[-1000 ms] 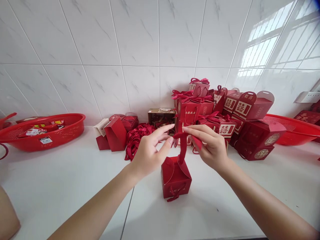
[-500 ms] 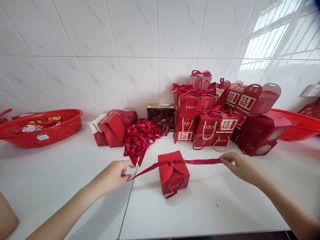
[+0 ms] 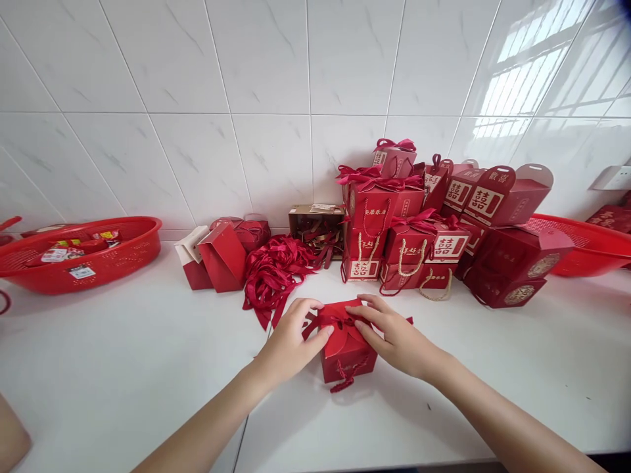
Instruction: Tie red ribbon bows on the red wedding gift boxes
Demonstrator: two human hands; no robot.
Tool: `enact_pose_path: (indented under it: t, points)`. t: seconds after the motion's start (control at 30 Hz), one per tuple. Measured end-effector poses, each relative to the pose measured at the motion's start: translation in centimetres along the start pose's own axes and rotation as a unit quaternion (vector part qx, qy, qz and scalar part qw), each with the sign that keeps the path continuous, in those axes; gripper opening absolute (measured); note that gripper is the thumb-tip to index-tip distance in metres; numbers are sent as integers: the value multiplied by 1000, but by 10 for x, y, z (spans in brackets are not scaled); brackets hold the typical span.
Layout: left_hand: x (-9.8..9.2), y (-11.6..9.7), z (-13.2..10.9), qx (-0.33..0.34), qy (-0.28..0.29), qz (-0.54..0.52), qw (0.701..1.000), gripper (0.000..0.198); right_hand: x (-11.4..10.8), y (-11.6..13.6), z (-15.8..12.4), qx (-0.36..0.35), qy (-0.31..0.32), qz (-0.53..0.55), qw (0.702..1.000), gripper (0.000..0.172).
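A red gift box (image 3: 348, 363) stands upright on the table, a twisted cord handle (image 3: 344, 381) hanging down its front. Across its top runs a dark red ribbon (image 3: 340, 320), knotted near the middle, with one end sticking out past my right hand. My left hand (image 3: 294, 338) is at the box's upper left edge, thumb and forefinger apart on either side of the ribbon. From the right, my right hand (image 3: 392, 333) lays spread fingertips on the box top by the knot, partly covering it. Neither hand shows a firm grip.
A heap of loose red ribbons (image 3: 276, 272) lies behind, beside folded red boxes (image 3: 224, 256) and an open carton (image 3: 318, 230). Finished gift boxes (image 3: 384, 223) are stacked at the back right. Red baskets stand at left (image 3: 83, 266) and right (image 3: 586, 253).
Both hands have come inward from the stretched-out ribbon ends to the top of the box. The ribbon is no longer pulled taut to the sides.
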State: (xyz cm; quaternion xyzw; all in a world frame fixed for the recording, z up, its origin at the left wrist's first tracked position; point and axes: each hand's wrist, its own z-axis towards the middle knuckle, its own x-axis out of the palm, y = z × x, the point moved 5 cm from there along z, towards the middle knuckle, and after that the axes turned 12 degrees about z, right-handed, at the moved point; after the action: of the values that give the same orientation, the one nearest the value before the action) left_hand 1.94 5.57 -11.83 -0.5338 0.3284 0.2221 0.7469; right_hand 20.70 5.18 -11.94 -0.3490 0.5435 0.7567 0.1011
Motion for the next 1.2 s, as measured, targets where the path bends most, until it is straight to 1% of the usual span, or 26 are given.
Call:
enact_pose_path:
  t: [0.1, 0.17, 0.2, 0.23, 0.3, 0.37, 0.4, 0.43, 0.5, 0.53, 0.57, 0.63, 0.7, 0.77, 0.8, 0.83, 0.9, 0.93, 0.97, 1.0, 1.03, 1.07, 1.13, 1.2]
  points:
    - [3, 5, 2, -28, -3, -30, 999, 37, 4, -3, -4, 27, -10, 32, 999, 39]
    - [4, 10, 1, -67, -12, -29, 997, 44, 4, -3, -6, 40, -18, 46, 998, 39]
    - [6, 11, 0, -87, -6, -27, 996, 44, 4, -3, -6, 45, -24, 57, 997, 39]
    - [8, 13, -2, -103, 11, -27, 994, 41, 3, -5, -7, 53, -32, 71, 996, 41]
    - [14, 16, -6, -120, 63, -49, 990, 39, 0, -12, -8, 80, -51, 92, 991, 50]
    - [16, 20, -8, -130, 106, -91, 982, 45, -5, -20, -8, 101, -66, 103, 987, 57]
    - [15, 24, -9, -146, 117, -108, 976, 48, -9, -22, -8, 97, -70, 110, 987, 56]
    - [13, 29, -9, -168, 124, -120, 971, 49, -13, -23, -8, 84, -71, 122, 987, 49]
    - [7, 39, -7, -214, 144, -121, 958, 46, -23, -19, -9, 48, -58, 142, 987, 25]
    - [3, 42, -6, -229, 164, -117, 952, 41, -29, -16, -10, 31, -47, 142, 988, 17]
    - [0, 43, -4, -233, 192, -115, 946, 35, -33, -11, -12, 14, -35, 131, 991, 19]
    - [-4, 41, 0, -220, 268, -115, 931, 25, -39, 0, -17, -16, -14, 78, 997, 25]
    - [-7, 31, 2, -168, 353, -127, 912, 21, -40, 9, -22, -28, -21, 5, 999, 26]
    - [-8, 19, 3, -105, 408, -160, 893, 21, -38, 13, -26, -23, -63, -59, 996, 26]
    - [-9, 14, 3, -84, 417, -180, 887, 21, -38, 15, -28, -28, -99, -82, 991, 26]
    - [-9, 10, 2, -73, 414, -202, 885, 22, -38, 18, -29, -46, -138, -97, 985, 27]
    - [-8, 2, 1, -77, 393, -239, 885, 25, -38, 26, -30, -107, -214, -102, 966, 29]
    - [-6, -2, 1, -77, 378, -251, 888, 29, -39, 31, -30, -141, -244, -91, 955, 30]
    - [-5, -8, 0, -77, 359, -259, 893, 35, -39, 36, -30, -168, -261, -70, 948, 31]
    - [-4, -13, 0, -79, 334, -262, 902, 39, -39, 39, -28, -184, -264, -40, 946, 30]
    - [-3, -18, 0, -82, 300, -258, 915, 40, -38, 42, -24, -184, -253, -4, 950, 29]
    - [-3, -23, 1, -81, 255, -247, 931, 37, -36, 43, -20, -168, -233, 35, 957, 28]
    - [-4, -31, 1, -58, 150, -202, 966, 28, -30, 41, -10, -107, -181, 110, 971, 28]
    - [-4, -39, -2, -4, 49, -119, 992, 23, -23, 36, -3, -42, -141, 169, 975, 31]
